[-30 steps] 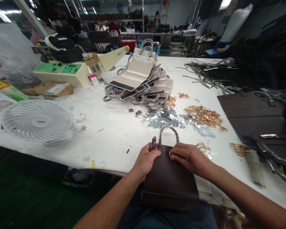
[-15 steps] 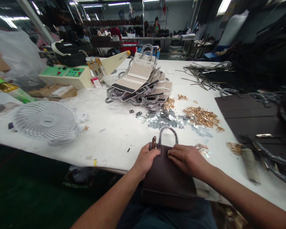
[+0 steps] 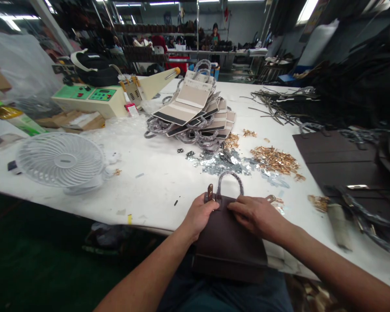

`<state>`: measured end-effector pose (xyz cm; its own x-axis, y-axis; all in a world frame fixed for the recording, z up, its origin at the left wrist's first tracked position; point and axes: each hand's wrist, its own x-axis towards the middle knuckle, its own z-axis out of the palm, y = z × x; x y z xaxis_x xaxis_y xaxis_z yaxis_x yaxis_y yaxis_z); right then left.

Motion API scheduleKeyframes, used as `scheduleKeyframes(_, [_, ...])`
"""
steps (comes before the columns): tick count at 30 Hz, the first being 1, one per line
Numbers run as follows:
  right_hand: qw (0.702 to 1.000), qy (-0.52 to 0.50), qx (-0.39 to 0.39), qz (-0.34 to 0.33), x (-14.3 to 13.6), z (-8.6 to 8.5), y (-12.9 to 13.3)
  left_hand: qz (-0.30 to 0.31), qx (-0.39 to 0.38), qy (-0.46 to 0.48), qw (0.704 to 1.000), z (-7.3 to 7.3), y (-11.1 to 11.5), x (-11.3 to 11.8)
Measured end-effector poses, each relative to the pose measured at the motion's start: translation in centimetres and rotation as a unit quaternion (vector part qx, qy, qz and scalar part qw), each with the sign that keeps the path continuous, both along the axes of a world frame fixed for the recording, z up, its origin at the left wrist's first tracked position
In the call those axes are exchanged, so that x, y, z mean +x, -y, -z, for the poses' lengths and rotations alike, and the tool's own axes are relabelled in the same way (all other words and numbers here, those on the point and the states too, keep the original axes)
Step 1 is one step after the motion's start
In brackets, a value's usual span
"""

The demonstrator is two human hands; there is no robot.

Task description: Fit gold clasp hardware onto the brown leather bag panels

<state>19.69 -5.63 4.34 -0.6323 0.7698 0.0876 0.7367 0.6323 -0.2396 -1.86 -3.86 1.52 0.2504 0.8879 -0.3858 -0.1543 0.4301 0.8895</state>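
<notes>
A dark brown handbag (image 3: pixel 230 242) rests against my lap at the table's edge, its plastic-wrapped handle (image 3: pixel 230 175) standing up. My left hand (image 3: pixel 199 216) is closed on the bag's upper left edge, thumb on the front face. A gold metal clasp piece (image 3: pixel 210 192) sticks up beside that thumb. At the upper right of the bag, my right hand (image 3: pixel 255 216) is closed, fingers curled against the leather at the top edge. Whatever lies beneath those fingertips is hidden. Beyond my right hand, a few gold fittings (image 3: pixel 273 199) lie on the table.
Flat metal plates (image 3: pixel 221 162) and a heap of gold fittings (image 3: pixel 274 159) lie ahead. Behind them is a stack of beige-lined bag pieces (image 3: pixel 191 97). A white fan (image 3: pixel 63 160) sits left; brown bag panels (image 3: pixel 338 158) and a grey roll (image 3: pixel 339 227) lie right.
A small gold glint by my right fingertips has gone out of sight. Both hands stay on the handbag in nearly the same place, and the view has shifted slightly.
</notes>
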Motion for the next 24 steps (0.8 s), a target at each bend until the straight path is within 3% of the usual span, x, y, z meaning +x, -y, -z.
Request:
scheduleKeyframes(6, [0.998,0.006,-0.047,-0.028,0.5,-0.1,-0.7,0.011,0.007,-0.008,1.000,0.2,-0.2,-0.1])
scheduleKeyframes(15, [0.999,-0.029,-0.042,0.000,0.1,0.4,-0.2,0.011,0.013,-0.020,1.000,0.3,-0.3,-0.1])
scheduleKeyframes(20, [0.987,-0.125,-0.045,0.090,0.2,1.5,0.6,0.012,0.010,-0.005,1.000,0.2,-0.1,-0.2])
scheduleKeyframes(24, [0.976,-0.146,-0.036,0.158,-0.2,2.0,1.1,0.016,0.003,0.007,1.000,0.0,0.0,-0.2])
